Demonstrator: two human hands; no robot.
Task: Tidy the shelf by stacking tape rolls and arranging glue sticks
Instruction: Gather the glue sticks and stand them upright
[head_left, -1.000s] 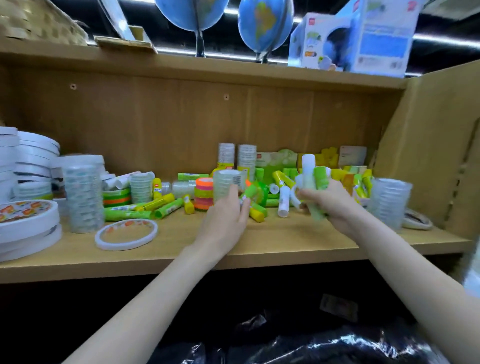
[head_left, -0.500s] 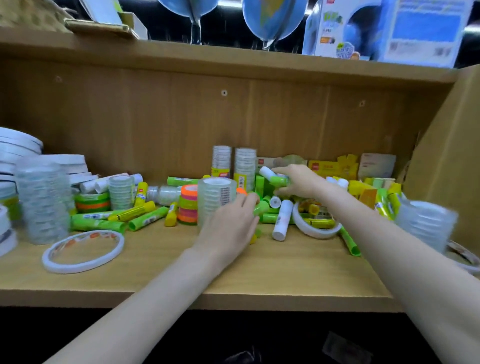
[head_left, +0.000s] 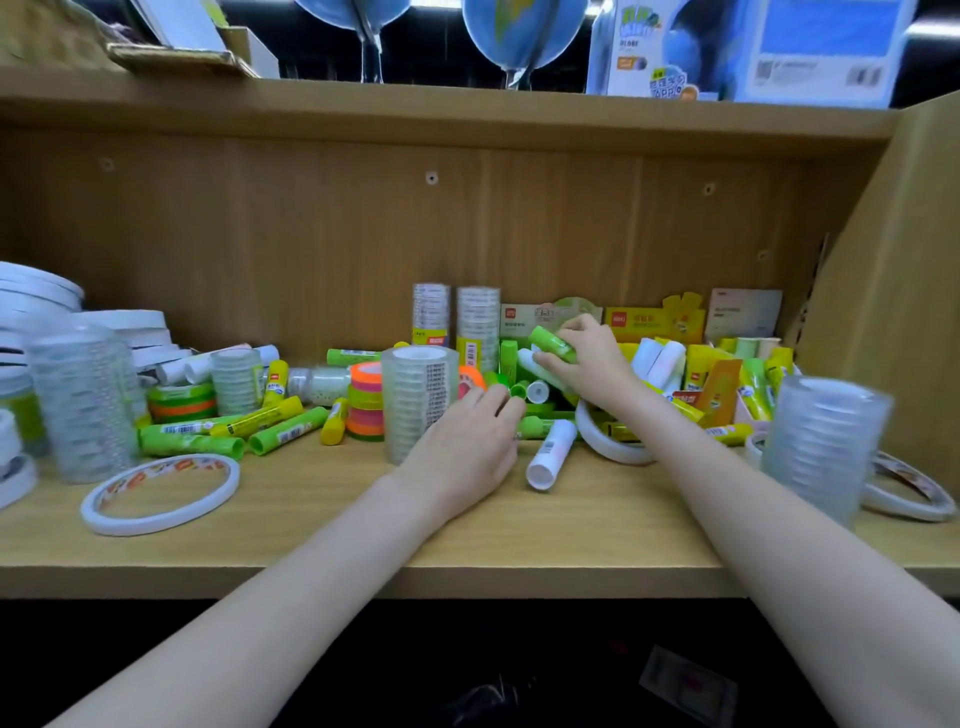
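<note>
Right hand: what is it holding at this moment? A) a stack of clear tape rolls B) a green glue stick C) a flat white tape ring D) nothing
B: the right hand has its fingers curled round a green glue stick, raised above the pile at the back of the shelf.

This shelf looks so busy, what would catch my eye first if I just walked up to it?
Probably the bright jumble of green and yellow glue sticks strewn along the middle of the wooden shelf, with both hands working in it: the right hand grips a green glue stick near the back, and the left hand reaches in beside a tall clear tape stack. Next, the neon tape rolls just left of that stack.
</note>
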